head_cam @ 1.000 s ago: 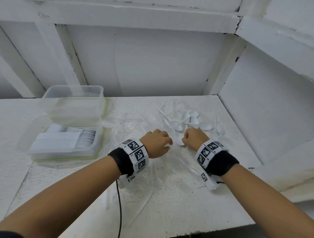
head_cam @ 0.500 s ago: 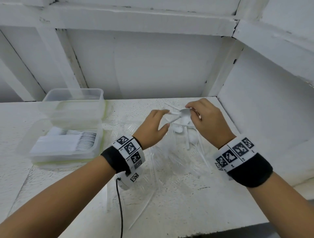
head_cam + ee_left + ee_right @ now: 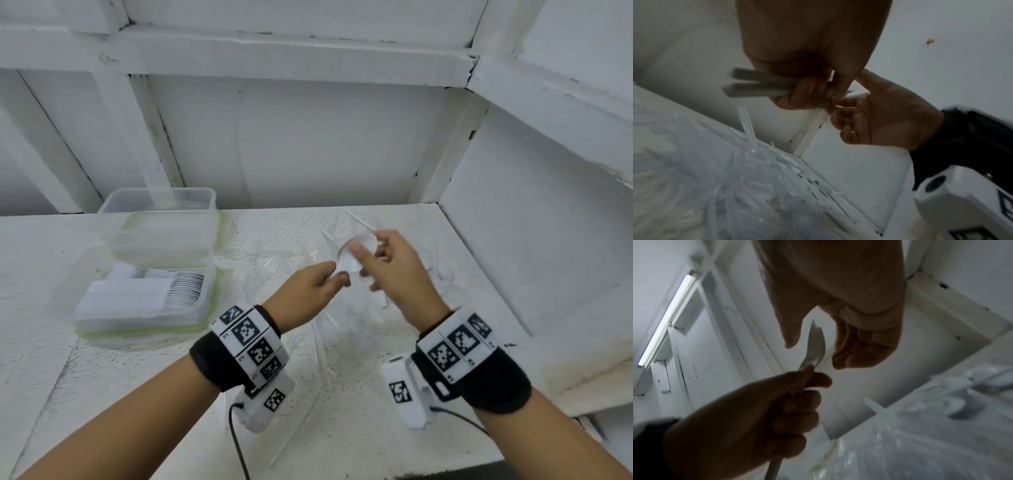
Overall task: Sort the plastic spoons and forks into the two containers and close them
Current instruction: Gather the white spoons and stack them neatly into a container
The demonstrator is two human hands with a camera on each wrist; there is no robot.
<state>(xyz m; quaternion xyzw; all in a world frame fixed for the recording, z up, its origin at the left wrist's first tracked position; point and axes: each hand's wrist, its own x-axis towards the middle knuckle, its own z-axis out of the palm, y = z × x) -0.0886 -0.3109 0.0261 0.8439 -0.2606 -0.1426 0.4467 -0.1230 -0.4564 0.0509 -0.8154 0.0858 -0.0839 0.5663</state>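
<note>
Above the table's middle, my left hand [image 3: 337,277] grips a small bundle of white plastic spoons [image 3: 346,262] by their handles [image 3: 756,86]. My right hand [image 3: 366,260] is at the bowls [image 3: 816,345], thumb on the near side and curled fingers behind them. A clear container [image 3: 144,325] at the left holds a neat row of white forks. A second clear container [image 3: 157,202] stands just behind it and looks empty. More loose spoons [image 3: 962,402] lie on the table beyond my right hand.
Crumpled clear plastic wrapping [image 3: 325,342] covers the table under and around my hands. White walls close the table in at the back and the right [image 3: 513,240]. Cables hang from both wrist cameras near the front edge.
Both hands have lifted off the pile on the table. The left hand now grips the spoon handles, and the right hand has moved to the bowls.
</note>
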